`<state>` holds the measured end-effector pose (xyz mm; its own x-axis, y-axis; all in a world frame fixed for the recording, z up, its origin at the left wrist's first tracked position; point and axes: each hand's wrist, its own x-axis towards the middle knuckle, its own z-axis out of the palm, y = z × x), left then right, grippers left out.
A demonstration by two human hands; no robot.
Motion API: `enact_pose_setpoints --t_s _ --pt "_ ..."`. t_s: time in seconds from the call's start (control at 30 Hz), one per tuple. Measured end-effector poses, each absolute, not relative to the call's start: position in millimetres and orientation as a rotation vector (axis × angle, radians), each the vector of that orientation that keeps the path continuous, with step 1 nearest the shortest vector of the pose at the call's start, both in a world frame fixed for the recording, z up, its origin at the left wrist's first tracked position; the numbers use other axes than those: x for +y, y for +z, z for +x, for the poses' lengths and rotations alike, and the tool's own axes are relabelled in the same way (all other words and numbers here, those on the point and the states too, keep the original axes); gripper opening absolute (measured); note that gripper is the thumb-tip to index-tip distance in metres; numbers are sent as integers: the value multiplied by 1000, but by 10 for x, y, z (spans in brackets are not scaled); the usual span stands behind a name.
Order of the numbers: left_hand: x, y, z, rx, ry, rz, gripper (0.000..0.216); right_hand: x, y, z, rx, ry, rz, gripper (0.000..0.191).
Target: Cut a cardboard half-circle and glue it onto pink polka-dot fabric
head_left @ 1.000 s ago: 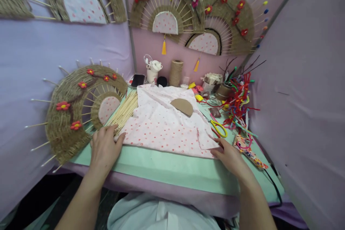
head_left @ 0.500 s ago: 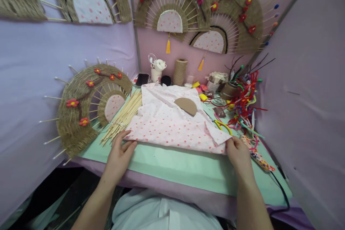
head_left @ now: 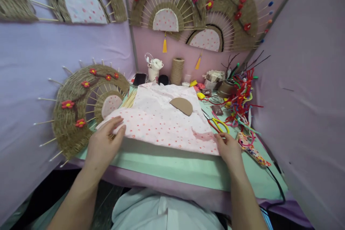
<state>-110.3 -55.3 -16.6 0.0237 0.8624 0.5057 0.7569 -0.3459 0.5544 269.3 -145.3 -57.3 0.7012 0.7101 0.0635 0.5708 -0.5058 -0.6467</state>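
A pink-dotted white fabric (head_left: 161,129) lies spread over the table, its near edge lifted a little. My left hand (head_left: 106,140) is at its near left corner, thumb and fingers closed on the cloth. At the near right corner, my right hand (head_left: 228,147) pinches the fabric edge. On top of the cloth rests a brown half-round piece of card (head_left: 182,106). Scissors (head_left: 217,122) with yellow and red handles lie just beyond my right hand. Thin wooden sticks (head_left: 129,99) are partly covered by the cloth's left side.
A twine fan with red flowers (head_left: 72,115) stands at the left. Along the back are a twine spool (head_left: 177,72), a white glue gun holder or jug (head_left: 154,69) and a phone (head_left: 139,79). Tangled pipe cleaners (head_left: 242,93) and a floral-patterned tool with a black cord (head_left: 256,156) occupy the right.
My left hand has moved left with the fabric's corner, which now covers most of the sticks. The near edge has risen and stretched out. My right hand still holds its corner.
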Motion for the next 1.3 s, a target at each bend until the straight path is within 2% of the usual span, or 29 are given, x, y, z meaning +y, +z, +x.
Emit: enact_pose_setpoints --t_s 0.13,0.23,0.33,0.43,0.53,0.6,0.73,0.83,1.07,1.3 --pt "-634 -342 -1343 1907 729 2297 45 -1523 -582 2631 -1143 332 -2386 23" --pt "-696 -435 -1415 1919 530 2384 43 -1632 -530 2630 -1210 408 -2482 23" --pt "-755 -366 -1387 2024 511 2483 40 -1750 -472 2654 -1343 532 -2404 27" --pt "-774 -263 -1225 2078 665 2517 40 -1808 -477 2678 -1476 574 -2279 43" --pt "-780 -275 -911 1644 813 2580 36 -1769 -560 2683 -1546 423 -2185 54" --pt "-792 -340 -666 1307 723 2586 33 -1700 -634 2676 -1588 306 -2105 51" --pt "-761 -420 -296 1036 413 2633 27 -1548 -718 2658 -1497 225 -2142 22" --pt "-659 -375 -166 1069 269 2687 23 -1477 -661 2672 -1329 202 -2314 32" --pt "-476 -287 20 1141 126 2783 17 -1216 -345 2979 -1402 34 -2521 27" --pt "-346 -363 173 1196 164 2759 23 -677 -396 3279 -1563 244 -2668 32"
